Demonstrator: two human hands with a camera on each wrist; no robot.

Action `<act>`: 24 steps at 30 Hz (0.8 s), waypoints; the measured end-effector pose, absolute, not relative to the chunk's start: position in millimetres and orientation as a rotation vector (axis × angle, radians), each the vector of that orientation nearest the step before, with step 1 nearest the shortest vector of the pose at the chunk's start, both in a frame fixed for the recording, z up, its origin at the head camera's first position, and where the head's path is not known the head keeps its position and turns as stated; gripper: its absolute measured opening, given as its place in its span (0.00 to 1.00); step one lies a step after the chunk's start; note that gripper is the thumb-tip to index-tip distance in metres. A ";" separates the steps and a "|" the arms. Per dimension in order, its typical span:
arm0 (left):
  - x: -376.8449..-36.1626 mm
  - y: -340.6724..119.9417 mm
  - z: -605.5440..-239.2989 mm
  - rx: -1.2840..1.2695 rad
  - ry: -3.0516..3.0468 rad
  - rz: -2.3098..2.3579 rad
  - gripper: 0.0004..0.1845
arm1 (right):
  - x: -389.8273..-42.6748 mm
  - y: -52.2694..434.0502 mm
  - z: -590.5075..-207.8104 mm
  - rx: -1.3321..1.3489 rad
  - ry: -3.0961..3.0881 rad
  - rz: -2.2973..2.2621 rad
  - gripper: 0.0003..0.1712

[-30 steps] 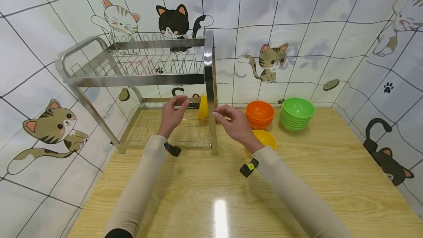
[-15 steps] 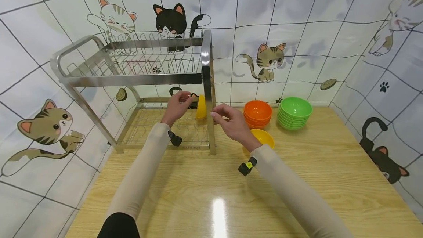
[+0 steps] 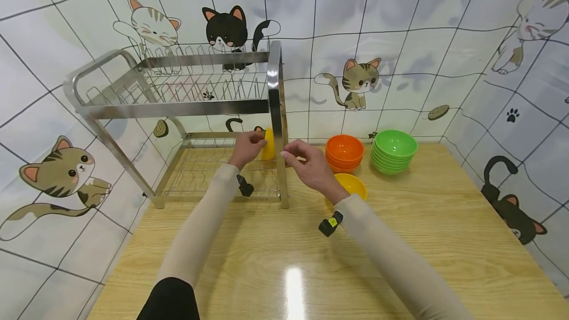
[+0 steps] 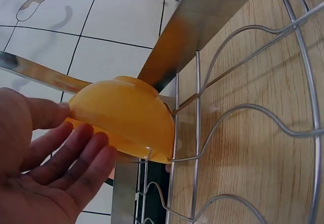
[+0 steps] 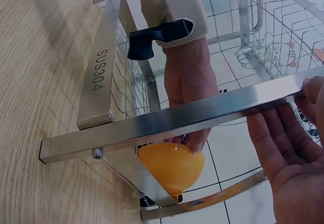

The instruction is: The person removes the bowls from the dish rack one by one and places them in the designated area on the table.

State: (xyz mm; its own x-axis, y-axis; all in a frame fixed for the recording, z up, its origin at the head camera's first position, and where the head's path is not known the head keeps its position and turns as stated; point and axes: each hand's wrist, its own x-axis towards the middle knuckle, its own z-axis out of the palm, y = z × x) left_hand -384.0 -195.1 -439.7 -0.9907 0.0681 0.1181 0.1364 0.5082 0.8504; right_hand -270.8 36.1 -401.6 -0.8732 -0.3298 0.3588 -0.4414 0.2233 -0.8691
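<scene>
A yellow bowl (image 4: 124, 115) stands on edge at the right end of the dish rack's lower tier. My left hand (image 3: 248, 149) reaches in between the tiers and pinches the bowl's rim, thumb on one side and fingers on the other. Outside the rack, my right hand (image 3: 311, 164) holds the front right post (image 5: 202, 110) of the steel dish rack (image 3: 178, 108), with its thumb and fingers on opposite sides of the post. From the head view, that post stands just right of the bowl. Behind my right wrist, another yellow bowl (image 3: 354, 185) is partly hidden.
Orange bowls (image 3: 344, 149) are stacked on the wooden table (image 3: 400, 241) right of the rack, and a stack of green bowls (image 3: 393, 151) stands beside them. Wire dividers (image 4: 243, 110) rise from the lower tier. A tiled wall with cat pictures borders the table.
My left hand has moved right to the bowl in the rack, and its fingers have closed on the rim. My right hand stays at the post. The view has shifted slightly.
</scene>
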 end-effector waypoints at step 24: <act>-389.8 -197.6 -448.2 -0.202 -2.583 -1.659 0.15 | -272.2 35.0 -403.1 0.767 -2.372 1.722 0.12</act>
State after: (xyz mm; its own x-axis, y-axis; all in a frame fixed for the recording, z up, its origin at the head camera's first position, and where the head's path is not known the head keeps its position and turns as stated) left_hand -389.8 -197.6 -448.2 -0.9893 0.0747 0.1255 0.1452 0.4102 0.9004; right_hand -272.2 35.0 -403.1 -0.8660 -0.3321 0.3738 -0.4582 0.2281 -0.8591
